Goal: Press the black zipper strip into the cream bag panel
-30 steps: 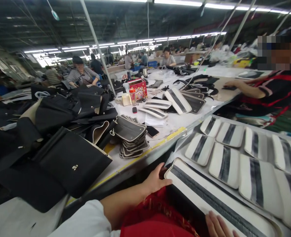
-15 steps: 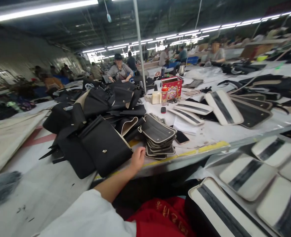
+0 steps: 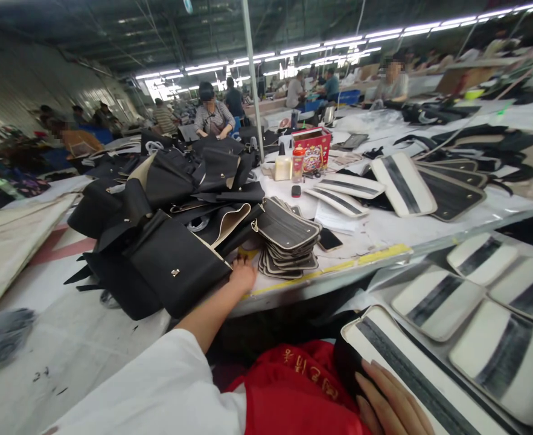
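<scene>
My left hand [image 3: 243, 275] rests palm down at the table's edge, between a black bag [image 3: 178, 275] and a stack of dark, pale-edged flap pieces [image 3: 290, 226]. Its fingers reach away from me and look slightly spread, holding nothing I can see. The bag lies with its metal clasp facing up. At the lower right, my right hand [image 3: 390, 402] lies with fingers stretched along the near side of a bag piece [image 3: 406, 368], whose pale face carries a dark stripe. Part of that hand is cut off by the frame.
Many black bags [image 3: 162, 175] are heaped on the left. A phone [image 3: 329, 240], red box [image 3: 318, 151] and pale striped panels [image 3: 402, 184] lie farther back. More striped panels [image 3: 438, 302] cover a lower surface at right. A pole [image 3: 254, 90] rises behind; a co-worker [image 3: 212, 115] stands beyond.
My left hand has moved slightly left and its fingers have spread from a more closed shape. My right hand has come into view at the striped bag piece.
</scene>
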A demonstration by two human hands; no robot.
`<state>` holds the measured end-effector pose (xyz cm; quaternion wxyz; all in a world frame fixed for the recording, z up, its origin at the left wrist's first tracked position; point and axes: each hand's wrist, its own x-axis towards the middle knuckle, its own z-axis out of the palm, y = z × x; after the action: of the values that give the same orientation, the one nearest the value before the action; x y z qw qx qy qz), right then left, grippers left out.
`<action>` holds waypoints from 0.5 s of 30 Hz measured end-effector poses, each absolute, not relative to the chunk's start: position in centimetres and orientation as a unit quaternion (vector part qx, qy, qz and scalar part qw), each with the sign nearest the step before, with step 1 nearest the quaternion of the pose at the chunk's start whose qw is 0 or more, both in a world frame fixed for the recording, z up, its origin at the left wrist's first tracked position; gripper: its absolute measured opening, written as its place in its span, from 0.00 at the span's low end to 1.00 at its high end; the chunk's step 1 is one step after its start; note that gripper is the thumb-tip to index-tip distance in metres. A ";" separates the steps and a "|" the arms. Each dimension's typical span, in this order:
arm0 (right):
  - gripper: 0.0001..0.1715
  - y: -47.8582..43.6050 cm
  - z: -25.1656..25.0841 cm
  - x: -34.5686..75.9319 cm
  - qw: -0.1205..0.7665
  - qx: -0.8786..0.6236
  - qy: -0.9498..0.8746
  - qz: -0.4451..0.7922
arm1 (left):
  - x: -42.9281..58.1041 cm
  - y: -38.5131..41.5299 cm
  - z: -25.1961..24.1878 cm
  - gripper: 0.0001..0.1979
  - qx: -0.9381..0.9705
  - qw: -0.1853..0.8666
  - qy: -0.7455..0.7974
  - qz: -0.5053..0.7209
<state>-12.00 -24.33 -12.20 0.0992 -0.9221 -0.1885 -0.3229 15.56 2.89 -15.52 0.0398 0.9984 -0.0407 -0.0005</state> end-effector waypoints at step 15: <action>0.14 -17.6 -10.9 -8.4 0.319 -0.938 -0.129 -0.052 | 5.5 9.0 -16.9 0.24 0.950 -0.008 -0.305 0.073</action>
<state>-8.42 -17.58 -10.91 0.3189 -0.9376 -0.1288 -0.0516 5.53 9.02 -16.94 -0.0082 0.9497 -0.3046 0.0726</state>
